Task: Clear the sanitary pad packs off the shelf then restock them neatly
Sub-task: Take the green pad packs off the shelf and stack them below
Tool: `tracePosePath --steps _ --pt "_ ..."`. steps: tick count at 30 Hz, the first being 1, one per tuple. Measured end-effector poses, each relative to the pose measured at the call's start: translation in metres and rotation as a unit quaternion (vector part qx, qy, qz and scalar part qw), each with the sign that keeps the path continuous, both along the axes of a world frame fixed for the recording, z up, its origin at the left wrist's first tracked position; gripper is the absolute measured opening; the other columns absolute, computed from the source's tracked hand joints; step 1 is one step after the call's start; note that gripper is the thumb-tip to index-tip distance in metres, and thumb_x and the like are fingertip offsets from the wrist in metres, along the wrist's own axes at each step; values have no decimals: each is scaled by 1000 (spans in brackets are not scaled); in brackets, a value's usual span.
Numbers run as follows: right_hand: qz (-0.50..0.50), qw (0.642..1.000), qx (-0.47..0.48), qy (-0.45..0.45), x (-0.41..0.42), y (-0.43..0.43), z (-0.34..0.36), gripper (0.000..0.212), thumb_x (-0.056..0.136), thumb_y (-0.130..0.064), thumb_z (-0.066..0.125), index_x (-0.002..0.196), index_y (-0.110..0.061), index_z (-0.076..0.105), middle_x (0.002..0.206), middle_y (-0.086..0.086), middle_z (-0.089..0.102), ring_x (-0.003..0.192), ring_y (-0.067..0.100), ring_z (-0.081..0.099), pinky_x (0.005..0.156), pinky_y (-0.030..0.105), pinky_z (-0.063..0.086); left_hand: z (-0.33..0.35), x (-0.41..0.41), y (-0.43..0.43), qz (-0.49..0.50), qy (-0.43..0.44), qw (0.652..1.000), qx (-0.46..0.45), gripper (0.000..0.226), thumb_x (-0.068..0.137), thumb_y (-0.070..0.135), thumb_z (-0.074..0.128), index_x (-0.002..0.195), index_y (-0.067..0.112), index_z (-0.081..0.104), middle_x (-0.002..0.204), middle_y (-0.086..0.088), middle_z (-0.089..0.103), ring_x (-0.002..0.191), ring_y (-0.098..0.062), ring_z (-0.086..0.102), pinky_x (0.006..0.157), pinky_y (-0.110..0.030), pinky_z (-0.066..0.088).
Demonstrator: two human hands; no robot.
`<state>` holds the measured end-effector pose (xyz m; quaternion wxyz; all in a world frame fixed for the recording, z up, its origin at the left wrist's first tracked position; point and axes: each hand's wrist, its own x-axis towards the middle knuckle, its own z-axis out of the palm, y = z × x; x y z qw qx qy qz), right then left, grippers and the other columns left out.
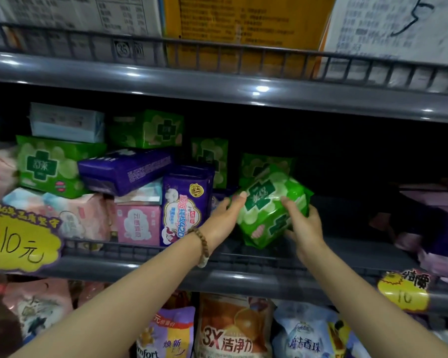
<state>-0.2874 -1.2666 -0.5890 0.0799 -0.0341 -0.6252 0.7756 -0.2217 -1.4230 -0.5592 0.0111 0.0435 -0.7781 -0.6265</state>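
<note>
A green sanitary pad pack is tilted in the middle of the grey shelf, held between both hands. My left hand grips its left side, fingertips on the top corner. My right hand grips its lower right side from below. Behind it stand two more green packs in the dark back. To the left, packs are piled: an upright purple pack, a purple pack lying flat, a pink pack, green packs and a pale blue one.
A low wire rail runs along the shelf front. Yellow price tags hang at the left and at the right. Pink and purple packs sit at the far right. Detergent bags fill the shelf below; cardboard boxes stand above.
</note>
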Motion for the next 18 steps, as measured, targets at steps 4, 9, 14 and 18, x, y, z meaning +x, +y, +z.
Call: tracePosePath --steps 4,9,14,18 --pt "110 993 -10 29 30 16 28 46 88 -39 60 127 -15 51 112 8 67 92 19 67 65 29 52 5 21 -19 -28 4 998 54 64 79 60 55 132 29 38 122 7 50 104 -11 48 106 -43 34" --pt "162 986 -2 -31 67 7 17 51 86 -44 61 125 -12 54 111 9 69 89 21 68 63 30 53 -8 64 -31 -3 52 999 -5 97 53 58 72 138 38 30 122 12 58 105 -4 59 93 -28 49" --pt "239 968 13 -70 89 1 6 38 84 -45 60 113 -20 62 111 5 70 101 21 65 79 36 54 -20 95 -48 -28 35 999 -25 85 59 77 62 131 33 48 116 14 66 102 -4 64 94 -28 49" --pt "374 915 124 -87 105 -6 0 54 73 -51 65 119 -23 62 117 8 69 110 26 64 96 42 50 -23 109 -66 -99 -60 991 64 53 72 56 68 115 27 62 110 2 71 102 -18 67 88 -34 53"
